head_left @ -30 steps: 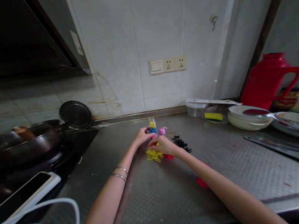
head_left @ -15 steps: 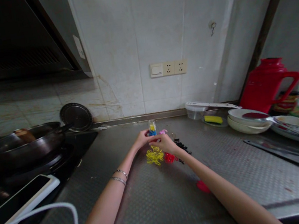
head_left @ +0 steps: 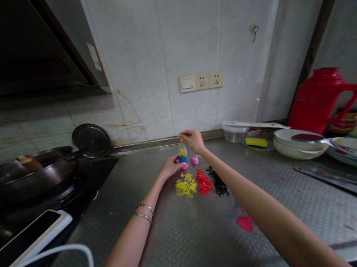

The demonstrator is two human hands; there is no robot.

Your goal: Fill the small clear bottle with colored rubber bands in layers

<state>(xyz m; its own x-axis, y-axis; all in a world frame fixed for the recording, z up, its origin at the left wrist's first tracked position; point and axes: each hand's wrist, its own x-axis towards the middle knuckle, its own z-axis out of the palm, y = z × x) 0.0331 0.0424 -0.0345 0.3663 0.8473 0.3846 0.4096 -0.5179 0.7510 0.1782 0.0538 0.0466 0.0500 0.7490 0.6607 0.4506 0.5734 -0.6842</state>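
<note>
Yellow piece sits in right hand, above the jar.

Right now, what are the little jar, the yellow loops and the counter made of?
Jar: clear plastic or glass; yellow shows through it. Yellow loops: perhaps rubber or plastic, bright and thin, in tangled curves. Counter: probably metal, grey and shiny, with a repeating pattern.

The head view looks forward and down across the counter.
</note>
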